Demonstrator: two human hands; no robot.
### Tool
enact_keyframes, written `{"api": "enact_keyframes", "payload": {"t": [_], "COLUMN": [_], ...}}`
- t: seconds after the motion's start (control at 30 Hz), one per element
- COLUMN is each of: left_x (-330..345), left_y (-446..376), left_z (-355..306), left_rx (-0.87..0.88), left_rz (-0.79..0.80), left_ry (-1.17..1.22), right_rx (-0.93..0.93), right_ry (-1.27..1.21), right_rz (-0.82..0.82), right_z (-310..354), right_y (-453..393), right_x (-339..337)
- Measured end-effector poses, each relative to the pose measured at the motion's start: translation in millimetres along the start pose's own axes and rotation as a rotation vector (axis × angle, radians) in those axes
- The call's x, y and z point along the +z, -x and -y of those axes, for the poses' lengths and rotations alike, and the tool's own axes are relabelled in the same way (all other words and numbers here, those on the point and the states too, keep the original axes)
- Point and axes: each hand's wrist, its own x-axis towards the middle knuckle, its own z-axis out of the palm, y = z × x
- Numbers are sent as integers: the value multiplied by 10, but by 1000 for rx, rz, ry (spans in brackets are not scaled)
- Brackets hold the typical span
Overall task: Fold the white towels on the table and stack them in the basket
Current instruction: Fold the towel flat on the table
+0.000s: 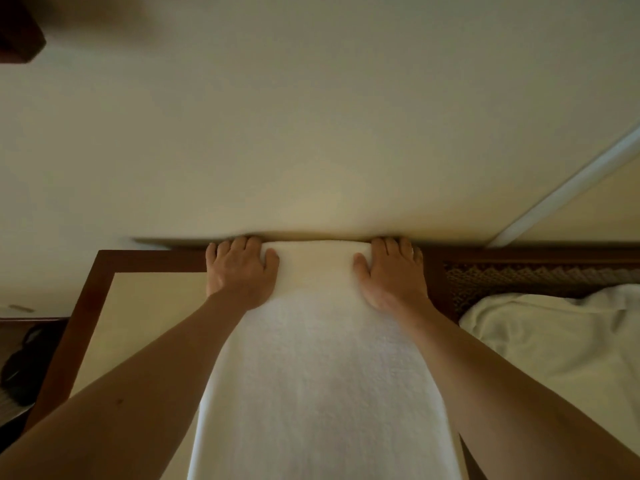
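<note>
While both your arms reach forward over the desk (138, 306), a dark-wood-framed piece with a pale cream inset top, a long white terry-cloth towel (311, 375) runs lengthwise between them, from the near edge of the picture up to the far edge of the desk by the cream wall (311, 116).

Item, your left hand (239, 271): it lies palm down on the far left corner of the towel, the thumb on the cloth and pointing inward, the fingers bent over the far edge, gripping the towel there.

Item, your right hand (393, 271): it mirrors the left on the far right corner, thumb on the cloth, fingers bent over the far edge, gripping likewise.

Item, the towel's far end: it shows a rounded roll or fold between your two thumbs; which one it is you cannot tell.

Item, to the right of your right forearm: a rumpled heap of white cloth (561, 341), lying against a dark carved-wood panel (519, 275).

Item, to the left of your left forearm: dark objects (20, 358) below the desk's edge, too dim to identify.
</note>
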Motion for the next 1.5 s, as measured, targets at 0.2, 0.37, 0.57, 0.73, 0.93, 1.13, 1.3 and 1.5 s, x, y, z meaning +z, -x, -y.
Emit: {"api": "enact_keyframes", "payload": {"t": [0.2, 0.37, 0.57, 0.73, 0.93, 1.13, 1.3, 1.5], "left_x": [-159, -181, -150, -111, 141, 204, 118, 29], "left_y": [-336, -385, -24, 1092, 2997, 4531, 5285, 5431], "left_z": [5, 13, 167, 96, 22, 267, 343, 351], "left_rx": [-31, -80, -6, 223, 250, 42, -358, -852], "left_rz": [124, 120, -529, -387, -26, 33, -234, -146], "left_ry": [33, 86, 287, 364, 179, 216, 647, 1017], "right_rx": [7, 126, 126, -113, -167, -34, 84, 214], "right_ry": [-62, -622, -331, -101, -49, -72, -283, -704], "right_rz": [-21, -429, -440, -67, 108, 165, -211, -157], "right_z": [4, -88, -82, 46, -144, -713, -941, -962], "right_y": [-207, -204, 204, 1224, 2525, 3623, 4302, 4944], "right_x": [-91, 5, -77, -51, 251, 387, 317, 392]}}
